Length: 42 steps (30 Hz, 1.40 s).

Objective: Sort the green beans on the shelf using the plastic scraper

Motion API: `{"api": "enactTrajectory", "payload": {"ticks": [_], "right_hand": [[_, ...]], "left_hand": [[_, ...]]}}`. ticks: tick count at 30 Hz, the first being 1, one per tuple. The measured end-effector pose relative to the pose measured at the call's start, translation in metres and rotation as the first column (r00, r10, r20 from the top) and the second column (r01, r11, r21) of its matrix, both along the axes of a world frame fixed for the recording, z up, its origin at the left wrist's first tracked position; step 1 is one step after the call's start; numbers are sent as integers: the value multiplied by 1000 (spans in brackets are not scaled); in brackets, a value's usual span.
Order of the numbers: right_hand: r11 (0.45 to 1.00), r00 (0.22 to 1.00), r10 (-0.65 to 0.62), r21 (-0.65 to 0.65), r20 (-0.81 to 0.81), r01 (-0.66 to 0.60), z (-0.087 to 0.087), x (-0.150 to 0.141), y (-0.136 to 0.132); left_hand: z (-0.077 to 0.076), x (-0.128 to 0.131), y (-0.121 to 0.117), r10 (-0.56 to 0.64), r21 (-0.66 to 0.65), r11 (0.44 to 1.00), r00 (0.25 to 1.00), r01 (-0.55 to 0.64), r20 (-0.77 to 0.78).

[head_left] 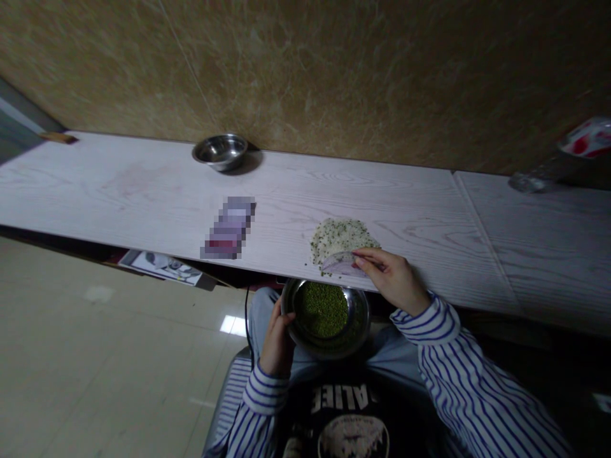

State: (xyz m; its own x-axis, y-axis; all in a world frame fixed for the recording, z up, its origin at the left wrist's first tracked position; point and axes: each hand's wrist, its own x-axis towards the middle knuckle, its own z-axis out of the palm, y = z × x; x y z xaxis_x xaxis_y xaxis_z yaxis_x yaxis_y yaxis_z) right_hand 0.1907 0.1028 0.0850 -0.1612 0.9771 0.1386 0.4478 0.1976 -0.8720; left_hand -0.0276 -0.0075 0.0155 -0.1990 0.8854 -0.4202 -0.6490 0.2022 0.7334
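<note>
A metal bowl [361,327] holding green beans [327,308] is tilted below the counter's front edge, over my lap. My left hand [279,338] grips its left rim, thumb on top. Above the bowl, on the counter, lies a pile of white grains mixed with green beans [341,233]. My right hand [389,273] pinches a thin, clear, curved plastic piece [337,262] between thumb and fingers. That piece stands at the near side of the pile, with a few loose beans around it.
A second metal bowl [220,152] stands by the wall on the white wood-grain counter [296,191]. A blurred-out flat object [230,226] lies left of the pile. On the right a clear bottle with a red label [585,140] lies against the wall. Below the counter is an open drawer [165,267].
</note>
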Motion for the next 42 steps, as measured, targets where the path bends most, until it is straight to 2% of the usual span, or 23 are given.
{"api": "enactTrajectory", "payload": {"ticks": [11, 18, 25, 31, 36, 42], "right_hand": [[1000, 1000, -29, 6, 4, 29, -3, 1, 1], [994, 994, -107, 32, -28, 107, -1, 2, 5], [997, 995, -74, 1, -67, 74, 2, -3, 4], [999, 998, -51, 0, -24, 52, 1, -4, 5], [1000, 1000, -16, 1, -1, 16, -2, 0, 3], [999, 999, -35, 13, -19, 35, -3, -1, 5]], "left_hand": [[-2, -1, -1, 5, -2, 1000, 999, -5, -37], [-2, -2, 0, 7, -4, 1000, 999, -7, -34], [-2, -2, 0, 14, -17, 1000, 999, -14, -43], [-3, -3, -1, -15, 26, 1000, 999, 16, -36], [-4, -4, -2, 6, 2, 1000, 999, -5, -37], [-1, -2, 0, 0, 20, 1000, 1000, 0, -31]]}}
